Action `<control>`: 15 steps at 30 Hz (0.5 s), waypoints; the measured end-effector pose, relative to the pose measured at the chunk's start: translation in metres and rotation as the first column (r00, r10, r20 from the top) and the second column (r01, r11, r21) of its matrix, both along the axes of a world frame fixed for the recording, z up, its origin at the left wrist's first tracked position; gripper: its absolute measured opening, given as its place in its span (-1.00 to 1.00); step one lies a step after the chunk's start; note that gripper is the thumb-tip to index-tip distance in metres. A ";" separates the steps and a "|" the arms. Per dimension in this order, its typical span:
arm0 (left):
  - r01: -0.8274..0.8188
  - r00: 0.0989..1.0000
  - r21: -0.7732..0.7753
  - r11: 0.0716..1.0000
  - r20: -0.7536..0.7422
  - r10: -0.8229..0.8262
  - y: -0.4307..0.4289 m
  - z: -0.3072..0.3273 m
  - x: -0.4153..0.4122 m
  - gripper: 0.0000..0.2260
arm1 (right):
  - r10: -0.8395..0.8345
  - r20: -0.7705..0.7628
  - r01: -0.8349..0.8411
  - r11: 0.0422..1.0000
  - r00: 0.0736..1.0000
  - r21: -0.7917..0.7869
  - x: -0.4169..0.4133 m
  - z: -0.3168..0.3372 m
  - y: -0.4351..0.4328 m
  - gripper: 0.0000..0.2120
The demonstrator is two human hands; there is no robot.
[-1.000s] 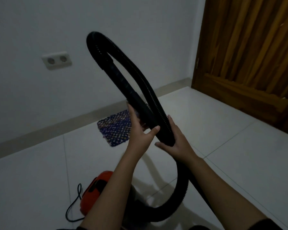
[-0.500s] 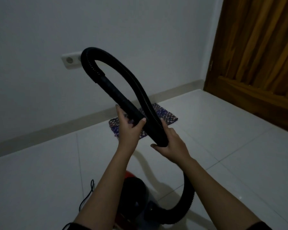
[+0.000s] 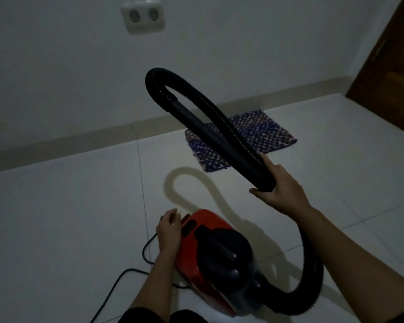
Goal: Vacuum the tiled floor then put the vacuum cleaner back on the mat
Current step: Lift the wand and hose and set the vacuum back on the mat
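Bounded at back by wall (image 3: 56, 78) with skirting, at far right by door (image 3: 392, 54); open floor (image 3: 56, 217) between vacuum (image 3: 210, 252) and mat (image 3: 266, 131). Count: one vacuum, one hose (image 3: 233, 137), one mat, one cord (image 3: 143, 251), one double socket (image 3: 143, 16), two hands. Vacuum on tile, near mat but not on it. Left hand (image 3: 169, 231) just beside red rear end, fingers loosely curled, holding nothing; contact not discernible. Right hand (image 3: 280, 185) raised, gripping doubled hose loop above mat's near edge.
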State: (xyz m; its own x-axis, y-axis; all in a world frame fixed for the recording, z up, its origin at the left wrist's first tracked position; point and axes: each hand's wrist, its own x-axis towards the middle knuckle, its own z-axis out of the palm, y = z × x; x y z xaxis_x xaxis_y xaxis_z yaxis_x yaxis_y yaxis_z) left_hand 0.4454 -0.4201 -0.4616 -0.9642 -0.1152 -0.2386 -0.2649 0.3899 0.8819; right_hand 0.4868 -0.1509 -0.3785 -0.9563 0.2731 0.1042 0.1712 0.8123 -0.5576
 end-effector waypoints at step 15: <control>0.130 0.935 0.122 0.984 0.315 -0.163 -0.012 -0.067 -0.024 -0.62 | 0.066 0.016 -0.064 0.993 0.998 -0.100 -0.024 -0.050 -0.006 -0.11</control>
State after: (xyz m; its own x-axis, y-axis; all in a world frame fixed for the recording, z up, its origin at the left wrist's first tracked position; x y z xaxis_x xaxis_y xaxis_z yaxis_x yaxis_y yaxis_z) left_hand 0.4217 -0.4316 -0.5291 -0.8377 0.0613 -0.5427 -0.4881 0.3620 0.7942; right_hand 0.4623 -0.1569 -0.4281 -0.9739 0.2185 0.0610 0.1316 0.7631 -0.6328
